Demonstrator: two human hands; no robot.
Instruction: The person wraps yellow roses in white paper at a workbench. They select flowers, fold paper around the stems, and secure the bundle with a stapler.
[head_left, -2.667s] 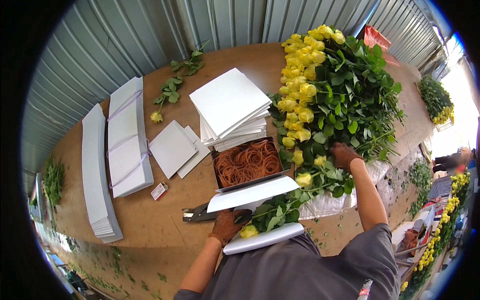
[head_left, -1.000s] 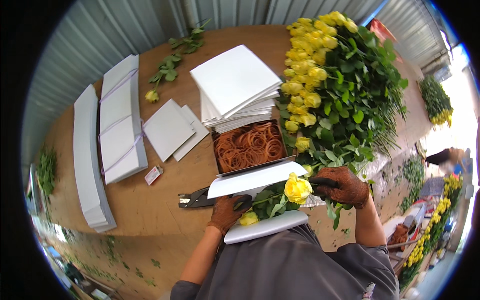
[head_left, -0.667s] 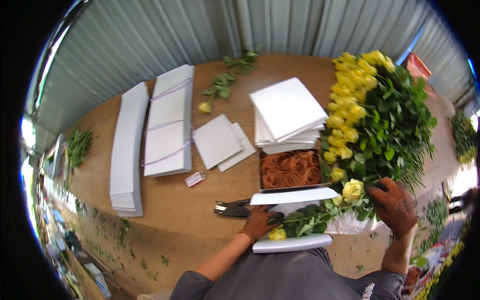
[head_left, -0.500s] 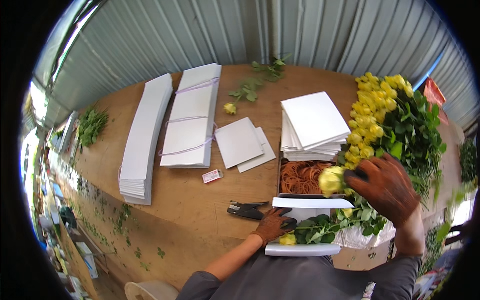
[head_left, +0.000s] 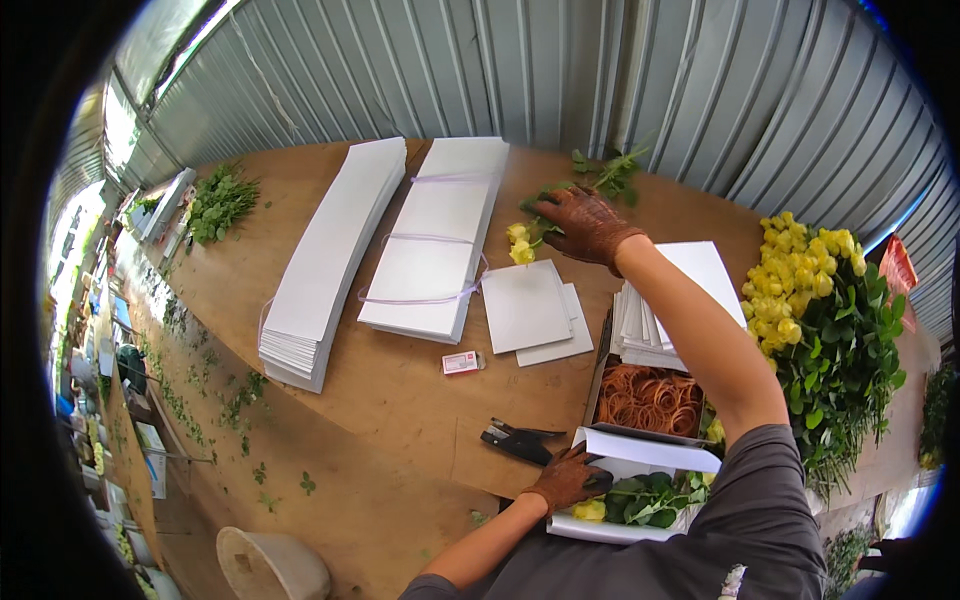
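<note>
Brown-gloved fingers of the right hand (head_left: 585,225) crook palm-down just beside two yellow roses (head_left: 522,252) on the far part of the table (head_left: 400,400); the view does not show whether they grip a stem or only rest on it. Behind the knuckles, a bare forearm (head_left: 705,335) stretches diagonally from lower right to upper left, crossing in front of white cards (head_left: 695,262), the arm bare as far as a grey sleeve (head_left: 770,480) near the elbow.

Lower down, the gloved left hand (head_left: 567,480) lies at the left end of a white wrapper (head_left: 645,450), dark fingertips pointing right above a yellow bloom (head_left: 590,511); how firmly they hold cannot be told. Its forearm (head_left: 490,545) slants up from the bottom edge. Just beyond sit a black tool (head_left: 518,438) and boxed rubber bands (head_left: 650,400), with piled roses (head_left: 790,290) farther right.
</note>
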